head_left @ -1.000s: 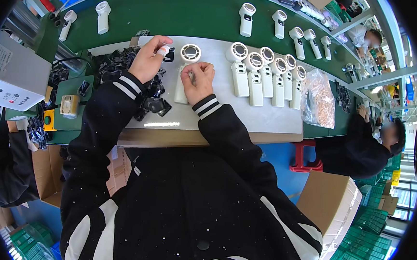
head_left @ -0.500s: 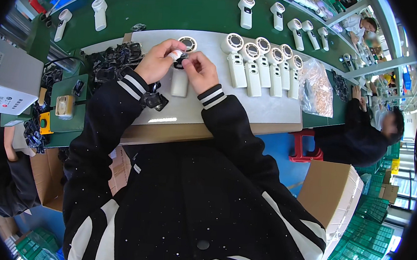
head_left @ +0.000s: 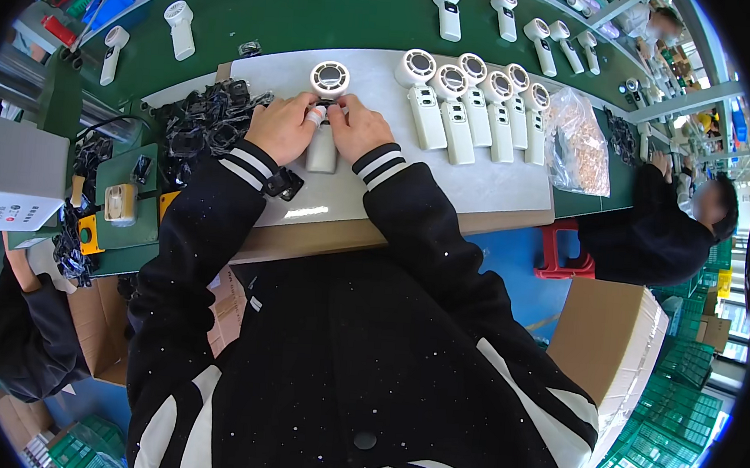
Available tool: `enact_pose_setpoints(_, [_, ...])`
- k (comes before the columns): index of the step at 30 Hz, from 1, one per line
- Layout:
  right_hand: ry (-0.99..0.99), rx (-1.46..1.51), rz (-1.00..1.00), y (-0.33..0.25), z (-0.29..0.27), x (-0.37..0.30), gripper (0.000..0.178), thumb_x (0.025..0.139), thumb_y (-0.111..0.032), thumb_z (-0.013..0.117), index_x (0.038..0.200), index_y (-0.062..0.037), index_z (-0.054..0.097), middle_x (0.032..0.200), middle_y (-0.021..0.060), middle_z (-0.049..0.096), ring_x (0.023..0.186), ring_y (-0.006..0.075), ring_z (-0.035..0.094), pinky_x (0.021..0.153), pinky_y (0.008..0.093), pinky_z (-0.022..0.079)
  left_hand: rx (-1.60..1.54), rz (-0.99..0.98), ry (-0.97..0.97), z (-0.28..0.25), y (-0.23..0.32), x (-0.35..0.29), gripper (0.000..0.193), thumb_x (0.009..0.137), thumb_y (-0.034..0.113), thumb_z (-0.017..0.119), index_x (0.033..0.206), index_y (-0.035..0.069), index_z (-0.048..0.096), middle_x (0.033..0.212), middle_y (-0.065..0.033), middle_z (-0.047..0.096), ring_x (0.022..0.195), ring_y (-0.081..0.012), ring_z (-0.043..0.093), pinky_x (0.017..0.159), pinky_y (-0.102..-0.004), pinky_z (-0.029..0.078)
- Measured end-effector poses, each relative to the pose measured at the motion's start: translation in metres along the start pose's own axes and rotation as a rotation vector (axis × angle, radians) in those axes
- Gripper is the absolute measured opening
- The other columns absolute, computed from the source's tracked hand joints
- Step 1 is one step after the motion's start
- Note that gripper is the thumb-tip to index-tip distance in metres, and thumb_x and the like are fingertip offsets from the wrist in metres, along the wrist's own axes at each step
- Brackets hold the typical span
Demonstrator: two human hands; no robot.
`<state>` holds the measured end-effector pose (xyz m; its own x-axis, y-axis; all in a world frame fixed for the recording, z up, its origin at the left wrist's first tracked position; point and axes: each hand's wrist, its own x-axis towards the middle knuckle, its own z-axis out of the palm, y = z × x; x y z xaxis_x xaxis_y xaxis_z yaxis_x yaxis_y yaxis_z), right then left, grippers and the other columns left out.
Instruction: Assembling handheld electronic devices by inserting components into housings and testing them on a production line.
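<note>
Pale work board (head_left: 483, 185): brown near edge passes under our sleeves. On board's right, six grouped handheld fans (head_left: 457, 131) limit sideways room; on board's left, heaped black plastic parts (head_left: 213, 123) crowd closer. Left of board's centre, our white handheld fan (head_left: 322, 148) lies grille up; we judge it light, stiff, slightly slippery, grille delicate, lower handle best hold. Left hand (head_left: 282, 129) and right hand (head_left: 360, 133) curl, fingertips meeting handle top; whether they pinch anything, we cannot tell.
</note>
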<state>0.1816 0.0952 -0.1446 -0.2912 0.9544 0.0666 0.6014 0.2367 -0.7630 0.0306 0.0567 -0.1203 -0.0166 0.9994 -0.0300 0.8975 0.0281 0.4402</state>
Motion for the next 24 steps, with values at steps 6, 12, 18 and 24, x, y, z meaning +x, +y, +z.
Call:
enact_pose_setpoints(6, [-0.160, 0.391, -0.005, 0.015, -0.004, 0.005, 0.025, 0.089, -0.010, 0.051, 0.113, -0.0060, 0.052, 0.081, 0.0101, 0.059, 0.068, 0.0195, 0.054, 0.064, 0.0303, 0.045, -0.353, 0.064, 0.066, 0.009, 0.010, 0.004, 0.031, 0.088, 0.002, 0.048, 0.119, 0.005, 0.050, 0.108, -0.0136, 0.059, 0.090, -0.0235, 0.058, 0.078, -0.0338, 0.046])
enact_pose_setpoints(12, [0.039, 0.802, -0.238, 0.019, -0.018, 0.003, 0.031, 0.088, -0.004, 0.050, 0.119, -0.0054, 0.051, 0.093, 0.0095, 0.058, 0.079, 0.0187, 0.053, 0.072, 0.0293, 0.045, -0.861, 0.257, 0.250, 0.006, 0.039, 0.001, 0.038, 0.086, -0.003, 0.046, 0.123, 0.004, 0.050, 0.107, -0.0105, 0.058, 0.090, -0.0196, 0.055, 0.082, -0.0304, 0.045])
enact_pose_setpoints(18, [0.173, 0.777, -0.216, -0.008, -0.049, -0.006, 0.032, 0.089, -0.001, 0.049, 0.120, -0.0036, 0.052, 0.094, 0.0070, 0.057, 0.081, 0.0148, 0.052, 0.075, 0.0247, 0.043, -0.824, 0.328, 0.271, -0.014, 0.061, 0.008, 0.041, 0.084, -0.005, 0.046, 0.125, 0.004, 0.049, 0.110, -0.0098, 0.057, 0.091, -0.0205, 0.055, 0.081, -0.0302, 0.046])
enact_pose_setpoints(24, [0.124, 1.166, -0.288, -0.009, -0.069, 0.009, 0.025, 0.091, -0.001, 0.049, 0.116, -0.0015, 0.053, 0.092, 0.0063, 0.057, 0.079, 0.0126, 0.050, 0.072, 0.0233, 0.043, -0.825, 0.348, 0.251, -0.023, 0.085, 0.015, 0.041, 0.083, -0.006, 0.048, 0.123, 0.004, 0.050, 0.110, -0.0104, 0.057, 0.090, -0.0197, 0.054, 0.079, -0.0299, 0.046])
